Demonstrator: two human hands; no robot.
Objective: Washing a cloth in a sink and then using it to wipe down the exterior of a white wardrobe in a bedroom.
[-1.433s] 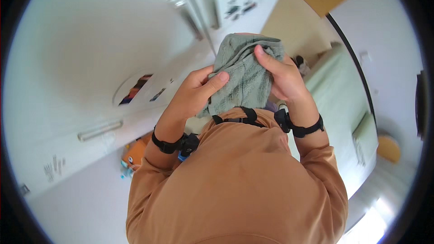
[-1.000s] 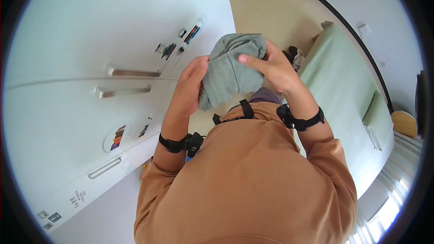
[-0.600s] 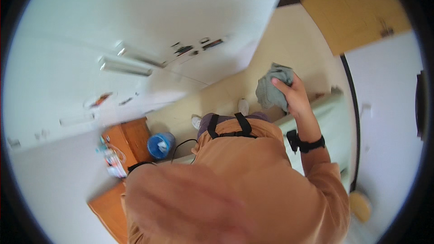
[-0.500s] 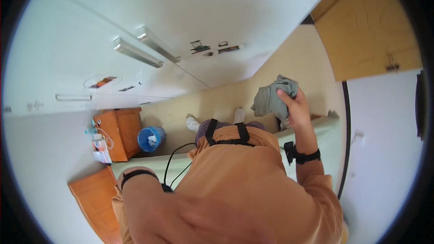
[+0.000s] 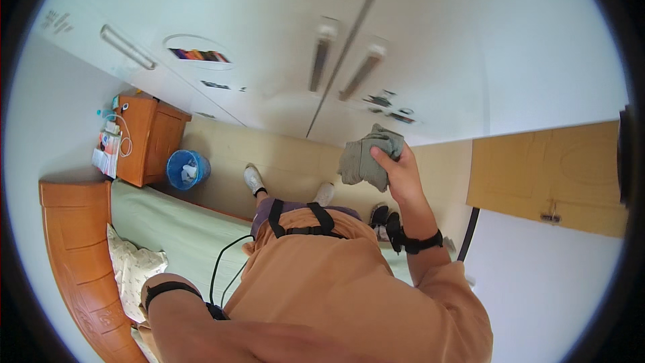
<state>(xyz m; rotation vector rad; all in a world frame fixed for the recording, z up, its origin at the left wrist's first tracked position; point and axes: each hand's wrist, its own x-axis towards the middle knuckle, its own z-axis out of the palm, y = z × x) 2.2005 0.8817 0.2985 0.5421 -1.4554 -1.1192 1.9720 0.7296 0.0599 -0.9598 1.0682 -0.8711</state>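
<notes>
My right hand (image 5: 405, 176) is raised in front of my body, its thumb pressed over a folded grey-green cloth (image 5: 363, 160). The fabric hangs in loose layers past the fingers, below the white cabinet doors. I cannot tell whether it is a garment or a plain cloth. My left arm is bent across the lower edge of the view. What seems to be my left hand (image 5: 295, 344) lies blurred in front of my orange shirt, its fingers not distinguishable.
Ahead stands a white cabinet (image 5: 262, 33) with long handles. A blue bin (image 5: 180, 173) sits by a wooden bedside cabinet (image 5: 141, 136) at left. Behind me is a bed (image 5: 181, 225) with a pillow (image 5: 134, 259). Dark shoes (image 5: 381, 216) rest on the floor; a wooden door panel (image 5: 537, 168) is at right.
The view has turned to the right, bringing the cabinet doors to the middle and more of the bed into sight. My right hand still holds the cloth, now nearer the cabinet doors.
</notes>
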